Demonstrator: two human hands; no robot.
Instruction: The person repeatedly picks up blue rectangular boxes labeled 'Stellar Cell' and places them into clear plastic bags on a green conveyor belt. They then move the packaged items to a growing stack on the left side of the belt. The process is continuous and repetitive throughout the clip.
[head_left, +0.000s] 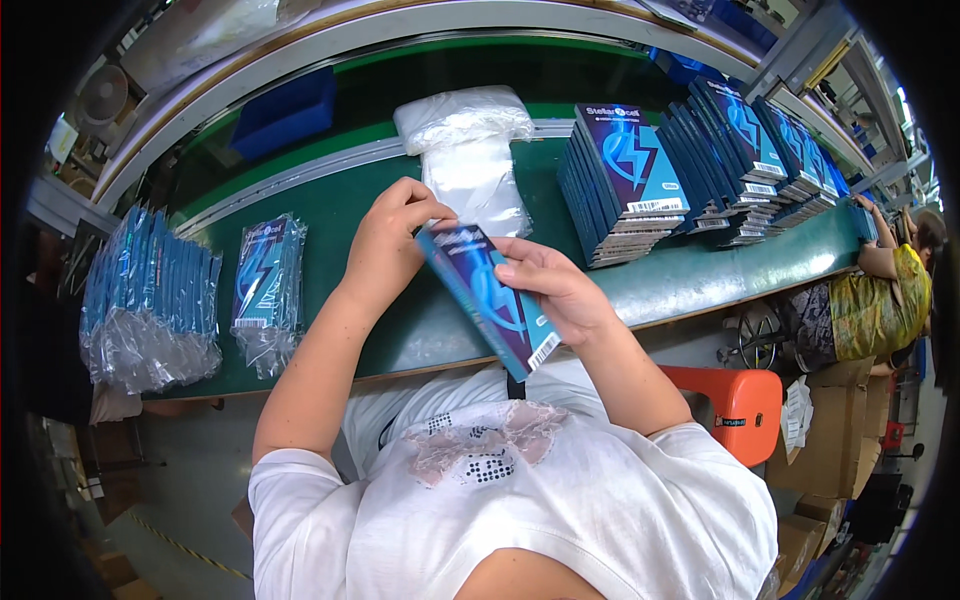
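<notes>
A slim blue and purple box (488, 297) is tilted in front of my chest, above the table's near edge. My right hand (560, 288) grips its right side, with the thumb across the printed face. At the box's top left corner my left hand (393, 240) has its fingers curled together; what they pinch, if anything, is hidden. Just beyond both hands lies a stack of clear plastic bags (468, 180), with a folded clear bundle (465, 115) at its far end.
Bagged boxes stand in a row (150, 290) at the left, beside a smaller bagged group (268, 285). Unbagged box stacks (628, 180) fill the right side. A blue bin (287, 112) sits behind. An orange stool (735, 410) and another person (890, 290) are at the right.
</notes>
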